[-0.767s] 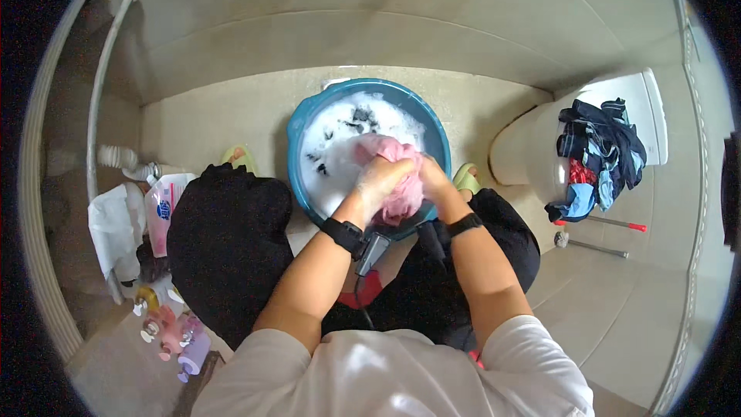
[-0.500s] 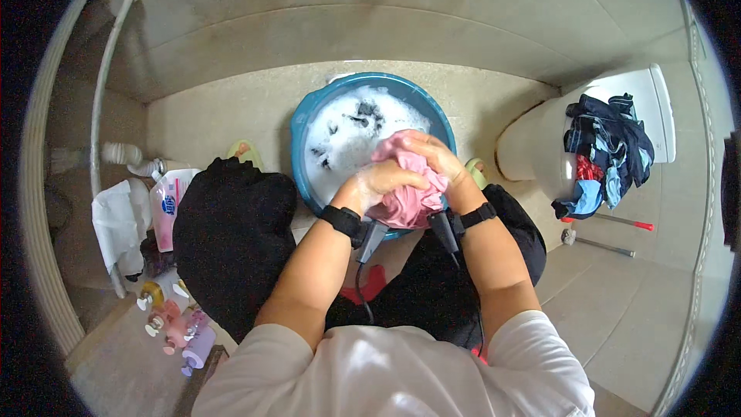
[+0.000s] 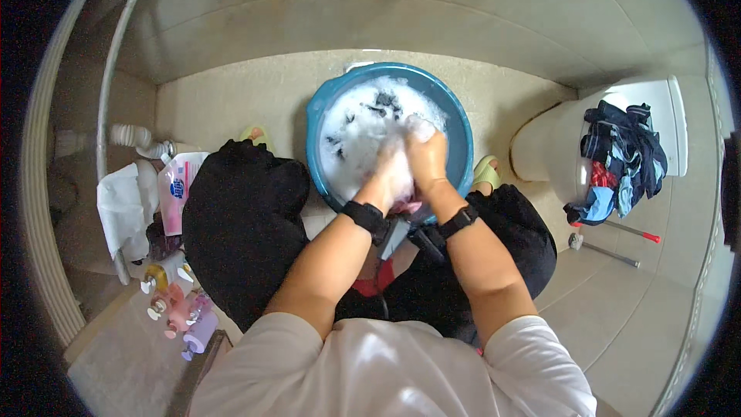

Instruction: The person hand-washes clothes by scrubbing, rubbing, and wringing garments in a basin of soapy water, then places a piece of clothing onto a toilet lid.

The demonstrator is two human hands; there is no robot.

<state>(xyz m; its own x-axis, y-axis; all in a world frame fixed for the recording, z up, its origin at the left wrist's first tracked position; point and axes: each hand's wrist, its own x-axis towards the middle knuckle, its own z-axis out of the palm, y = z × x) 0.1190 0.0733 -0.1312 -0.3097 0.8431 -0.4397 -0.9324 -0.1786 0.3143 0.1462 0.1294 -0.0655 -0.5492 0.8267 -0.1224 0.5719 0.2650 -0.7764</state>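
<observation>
Both hands are low in a round blue basin [image 3: 465,135] filled with white suds [image 3: 347,131]. My left hand [image 3: 392,174] is smeared by motion and coated in foam, its fingers partly hidden. Beside it, my right hand [image 3: 428,157] is closed, foam over its knuckles. Between the two wrists, at the basin's near side, a bit of pink cloth [image 3: 407,206] shows; the rest is covered by hands and suds. Dark cloth [image 3: 386,100] pokes through the foam toward the far side. Each wrist wears a black strap with a grey device.
Dark and blue clothes [image 3: 617,158] are heaped on the white toilet [image 3: 548,139] at the right. Left of my knee are a pink-and-white pouch [image 3: 176,193], a white bag [image 3: 126,208] and several pump bottles [image 3: 181,313]. A pipe [image 3: 108,93] stands at the far left.
My hands have gone down from above the basin's near side into the suds. The pink cloth, held up in a bunch before, is now mostly hidden beneath hands and foam.
</observation>
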